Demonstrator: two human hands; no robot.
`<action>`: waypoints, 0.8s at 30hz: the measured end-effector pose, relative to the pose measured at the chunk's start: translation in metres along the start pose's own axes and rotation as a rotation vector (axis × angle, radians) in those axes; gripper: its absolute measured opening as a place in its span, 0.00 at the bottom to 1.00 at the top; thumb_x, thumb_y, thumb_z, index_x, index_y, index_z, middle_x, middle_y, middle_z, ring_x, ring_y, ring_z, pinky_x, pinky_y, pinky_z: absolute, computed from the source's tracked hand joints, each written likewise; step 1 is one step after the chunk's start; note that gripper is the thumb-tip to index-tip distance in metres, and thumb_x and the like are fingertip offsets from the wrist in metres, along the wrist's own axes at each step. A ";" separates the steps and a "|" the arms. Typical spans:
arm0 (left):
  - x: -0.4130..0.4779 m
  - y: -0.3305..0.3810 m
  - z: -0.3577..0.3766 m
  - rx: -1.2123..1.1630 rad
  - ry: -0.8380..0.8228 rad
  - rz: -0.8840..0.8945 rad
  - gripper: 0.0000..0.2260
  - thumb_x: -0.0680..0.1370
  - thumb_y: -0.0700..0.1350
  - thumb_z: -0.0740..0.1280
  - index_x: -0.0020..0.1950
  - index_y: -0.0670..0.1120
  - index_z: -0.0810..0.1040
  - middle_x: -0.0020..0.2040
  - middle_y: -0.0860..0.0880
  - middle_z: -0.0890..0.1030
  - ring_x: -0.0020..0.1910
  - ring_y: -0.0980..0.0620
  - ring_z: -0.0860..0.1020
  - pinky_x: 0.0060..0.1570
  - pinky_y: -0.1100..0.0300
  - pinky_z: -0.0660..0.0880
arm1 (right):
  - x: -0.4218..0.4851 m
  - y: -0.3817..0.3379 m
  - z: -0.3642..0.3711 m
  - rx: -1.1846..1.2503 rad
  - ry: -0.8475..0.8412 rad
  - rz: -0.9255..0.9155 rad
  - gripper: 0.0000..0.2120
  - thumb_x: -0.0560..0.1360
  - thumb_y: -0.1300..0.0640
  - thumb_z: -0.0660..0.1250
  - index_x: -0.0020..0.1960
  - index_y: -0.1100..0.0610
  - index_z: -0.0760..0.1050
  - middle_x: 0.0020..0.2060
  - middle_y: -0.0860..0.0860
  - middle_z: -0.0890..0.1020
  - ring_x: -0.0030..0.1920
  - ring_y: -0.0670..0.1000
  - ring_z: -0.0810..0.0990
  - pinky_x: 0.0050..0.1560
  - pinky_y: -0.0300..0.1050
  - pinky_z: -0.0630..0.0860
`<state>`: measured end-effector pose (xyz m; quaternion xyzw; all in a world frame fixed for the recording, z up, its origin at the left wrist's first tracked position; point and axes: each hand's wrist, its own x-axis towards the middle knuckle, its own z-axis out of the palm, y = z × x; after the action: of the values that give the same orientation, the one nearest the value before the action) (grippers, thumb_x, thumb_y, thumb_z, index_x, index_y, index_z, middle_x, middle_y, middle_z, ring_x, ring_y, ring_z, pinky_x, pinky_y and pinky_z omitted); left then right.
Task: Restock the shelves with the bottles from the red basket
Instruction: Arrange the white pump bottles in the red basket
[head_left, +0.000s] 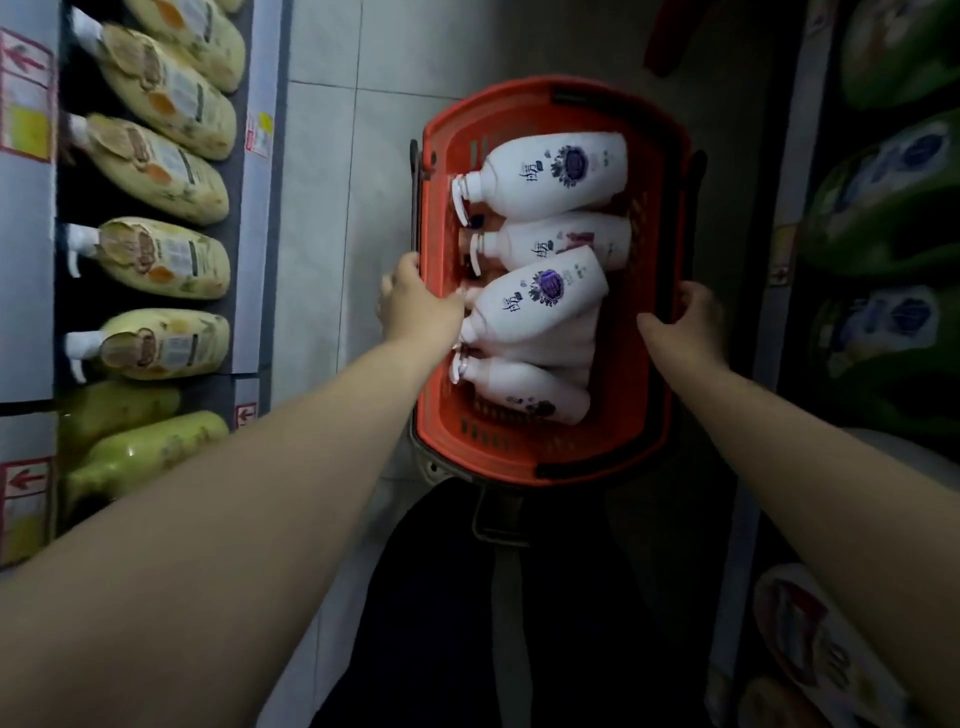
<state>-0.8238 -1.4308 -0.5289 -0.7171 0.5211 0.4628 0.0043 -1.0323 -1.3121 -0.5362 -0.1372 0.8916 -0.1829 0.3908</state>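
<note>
Four white pump bottles (540, 299) with purple flower labels lie in the red basket (550, 91). The left hand (421, 306) and right hand (685, 325) grip its rim, fingers curled.

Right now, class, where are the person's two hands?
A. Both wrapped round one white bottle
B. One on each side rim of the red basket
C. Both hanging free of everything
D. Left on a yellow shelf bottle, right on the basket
B: the left hand grips the left rim of the red basket and the right hand grips its right rim.
</note>
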 end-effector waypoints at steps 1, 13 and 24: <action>0.010 -0.006 0.008 0.023 0.018 -0.035 0.33 0.76 0.46 0.66 0.78 0.47 0.55 0.76 0.44 0.60 0.74 0.43 0.61 0.72 0.48 0.61 | 0.010 0.005 0.008 -0.019 0.021 0.021 0.32 0.72 0.53 0.67 0.73 0.53 0.59 0.68 0.54 0.68 0.65 0.56 0.71 0.62 0.55 0.74; 0.073 -0.048 0.058 -0.184 0.187 -0.227 0.17 0.74 0.43 0.71 0.61 0.42 0.74 0.54 0.45 0.80 0.51 0.44 0.80 0.52 0.53 0.77 | 0.084 0.047 0.027 0.134 -0.005 0.199 0.27 0.71 0.58 0.73 0.67 0.58 0.68 0.61 0.58 0.77 0.55 0.56 0.77 0.55 0.49 0.76; 0.025 0.002 -0.007 -0.173 0.058 -0.230 0.27 0.72 0.36 0.73 0.70 0.39 0.69 0.61 0.42 0.78 0.55 0.45 0.79 0.51 0.56 0.75 | 0.048 -0.005 -0.030 0.033 -0.121 0.149 0.22 0.70 0.61 0.73 0.62 0.58 0.74 0.54 0.58 0.80 0.47 0.56 0.79 0.50 0.49 0.79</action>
<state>-0.8193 -1.4538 -0.5407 -0.7829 0.3936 0.4814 -0.0195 -1.0854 -1.3286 -0.5463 -0.0751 0.8709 -0.1594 0.4588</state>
